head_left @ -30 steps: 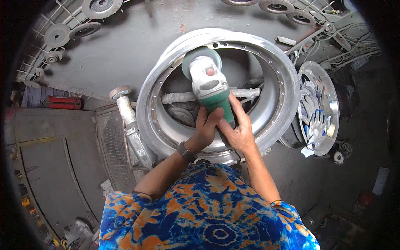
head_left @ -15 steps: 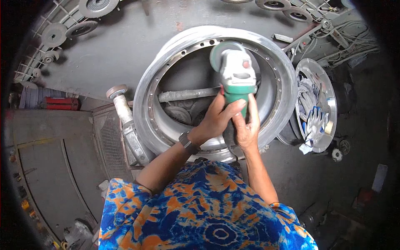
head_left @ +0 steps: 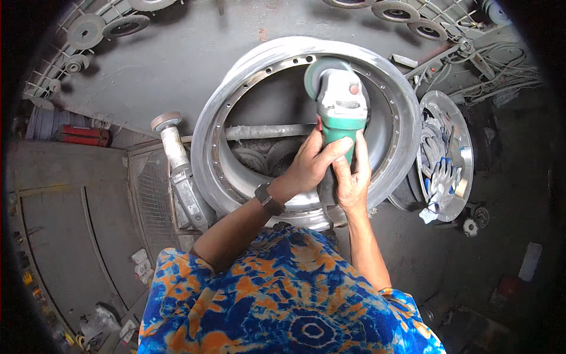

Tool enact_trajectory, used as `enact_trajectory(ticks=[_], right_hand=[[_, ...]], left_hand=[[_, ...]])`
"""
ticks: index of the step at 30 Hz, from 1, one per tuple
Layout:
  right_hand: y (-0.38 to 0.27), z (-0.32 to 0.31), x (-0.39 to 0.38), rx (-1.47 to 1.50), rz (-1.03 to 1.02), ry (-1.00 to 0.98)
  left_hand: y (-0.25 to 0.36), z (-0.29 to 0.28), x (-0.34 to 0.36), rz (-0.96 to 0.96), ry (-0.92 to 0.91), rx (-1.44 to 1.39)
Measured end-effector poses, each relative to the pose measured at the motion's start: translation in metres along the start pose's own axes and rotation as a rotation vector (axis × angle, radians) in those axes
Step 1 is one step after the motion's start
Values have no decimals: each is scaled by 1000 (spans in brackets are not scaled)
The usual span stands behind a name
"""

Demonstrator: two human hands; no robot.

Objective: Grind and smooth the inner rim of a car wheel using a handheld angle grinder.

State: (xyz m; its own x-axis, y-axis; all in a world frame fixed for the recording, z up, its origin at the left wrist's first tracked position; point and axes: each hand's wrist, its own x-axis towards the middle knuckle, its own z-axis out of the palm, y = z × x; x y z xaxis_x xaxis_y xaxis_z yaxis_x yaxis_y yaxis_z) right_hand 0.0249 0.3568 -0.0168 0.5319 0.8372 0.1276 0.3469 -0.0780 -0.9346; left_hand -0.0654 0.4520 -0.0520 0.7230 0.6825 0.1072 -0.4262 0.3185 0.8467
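An angle grinder (head_left: 345, 101) with a white metal head and green body is held in both my hands over the far side of a large metal wheel rim (head_left: 202, 135). My left hand (head_left: 305, 165) wraps the green body from the left. From the right, my right hand (head_left: 354, 183) grips the same body lower down, its thumb near the left one. The round disc (head_left: 314, 76) at the head's upper left is blurred and lies at the rim's inner flange, which has a row of small holes. Whether it touches the metal I cannot tell.
Left of the rim stands another long-bodied grinder (head_left: 187, 194) with a round wheel on top. A metal dish (head_left: 463, 194) on the right holds work gloves (head_left: 443, 180). Abrasive discs (head_left: 85, 31) hang on wire racks along the back. Cables (head_left: 501, 59) bunch at the far right.
The grinder and both hands have moved slightly to the right along the rim's far edge. My grip on it looks the same.
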Motion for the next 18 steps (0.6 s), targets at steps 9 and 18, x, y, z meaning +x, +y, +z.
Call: enact_trajectory(ticks=[9, 18], right_hand=[[-8, 0, 8, -93, -24, -174], [27, -26, -10, 21, 27, 199]], left_hand=[[-12, -6, -16, -122, 84, -277], [-16, 33, 29, -39, -191, -38]])
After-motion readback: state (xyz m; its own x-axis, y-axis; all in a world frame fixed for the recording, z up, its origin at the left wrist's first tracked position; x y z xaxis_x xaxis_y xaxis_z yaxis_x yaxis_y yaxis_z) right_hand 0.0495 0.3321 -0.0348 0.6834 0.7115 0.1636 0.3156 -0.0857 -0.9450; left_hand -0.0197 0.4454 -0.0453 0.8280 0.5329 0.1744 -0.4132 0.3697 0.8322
